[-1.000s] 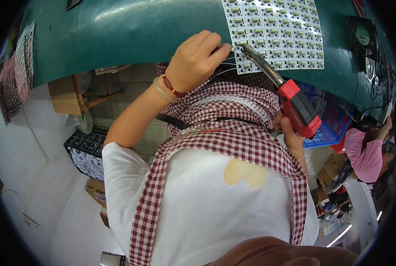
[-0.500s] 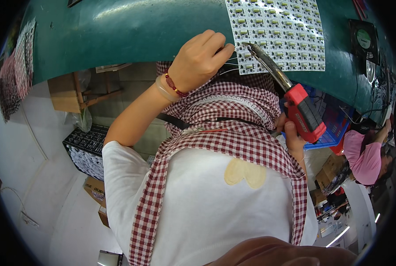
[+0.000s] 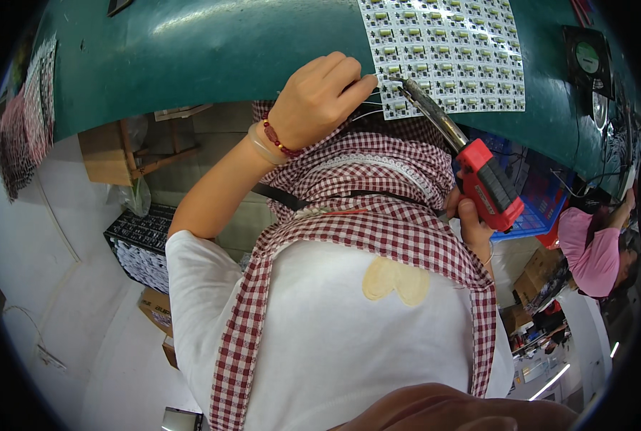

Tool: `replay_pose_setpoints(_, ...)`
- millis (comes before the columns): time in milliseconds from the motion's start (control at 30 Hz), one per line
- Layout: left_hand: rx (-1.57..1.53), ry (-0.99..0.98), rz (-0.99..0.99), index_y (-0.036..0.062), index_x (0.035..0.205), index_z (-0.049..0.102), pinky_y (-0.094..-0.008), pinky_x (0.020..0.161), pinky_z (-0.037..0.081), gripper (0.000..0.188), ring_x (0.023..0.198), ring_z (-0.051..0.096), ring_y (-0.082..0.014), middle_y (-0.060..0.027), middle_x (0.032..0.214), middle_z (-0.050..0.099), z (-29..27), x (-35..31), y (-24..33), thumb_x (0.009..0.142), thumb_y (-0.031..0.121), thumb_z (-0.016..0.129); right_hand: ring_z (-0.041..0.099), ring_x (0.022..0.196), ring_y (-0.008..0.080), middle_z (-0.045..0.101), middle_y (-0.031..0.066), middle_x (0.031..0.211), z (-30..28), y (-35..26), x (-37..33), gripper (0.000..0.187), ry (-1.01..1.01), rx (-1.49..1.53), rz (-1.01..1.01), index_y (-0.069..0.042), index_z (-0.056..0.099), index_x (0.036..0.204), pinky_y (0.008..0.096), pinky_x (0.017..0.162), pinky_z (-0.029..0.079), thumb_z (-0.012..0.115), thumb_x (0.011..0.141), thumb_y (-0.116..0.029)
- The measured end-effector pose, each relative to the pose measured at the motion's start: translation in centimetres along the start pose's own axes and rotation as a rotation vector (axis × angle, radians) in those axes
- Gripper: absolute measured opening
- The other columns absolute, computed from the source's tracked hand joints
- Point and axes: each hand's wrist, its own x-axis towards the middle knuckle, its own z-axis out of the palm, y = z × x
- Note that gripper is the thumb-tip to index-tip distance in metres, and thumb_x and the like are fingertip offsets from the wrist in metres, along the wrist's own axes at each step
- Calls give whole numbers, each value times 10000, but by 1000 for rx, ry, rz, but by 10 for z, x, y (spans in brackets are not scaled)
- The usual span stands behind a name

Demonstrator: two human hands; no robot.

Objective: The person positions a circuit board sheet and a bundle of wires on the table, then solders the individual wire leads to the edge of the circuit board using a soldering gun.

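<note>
A white sheet of small circuit boards (image 3: 446, 54) in rows lies on the green table, each board carrying a yellowish-green part. At its left edge, my left hand (image 3: 320, 100) is closed in a pinch on what looks like a thin pale wire (image 3: 379, 75). More thin wires (image 3: 369, 113) show below those fingers at the table's edge. My right hand (image 3: 473, 221) is wrapped round the red and black handle of a soldering iron (image 3: 487, 183). The iron slants up and left, its dark tip over the leftmost boards, close to my left fingertips. Whether the tip touches I cannot tell.
The green table (image 3: 213, 65) curves across the top. Bundled wires (image 3: 30, 118) hang over its left end. A black device with a round green label (image 3: 588, 59) stands at the right. Below are a blue crate (image 3: 536, 201) and, farther right, a person in pink (image 3: 590, 248).
The iron's tip has shifted slightly toward me along the sheet's left edge. My left hand has moved slightly down and left, still pinched. The sheet appears slightly higher in the picture.
</note>
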Motion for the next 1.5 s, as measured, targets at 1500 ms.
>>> replay_pose_setpoints(1500, 7, -135, 38, 17, 786, 580, -282, 579, 441, 140, 686, 491, -175, -46, 740, 451, -6, 6, 1, 648, 36, 599, 481, 497, 123, 488, 47, 587, -6, -15, -7, 625, 65, 26, 16, 66, 446, 1190, 264, 521, 431, 636, 819, -399)
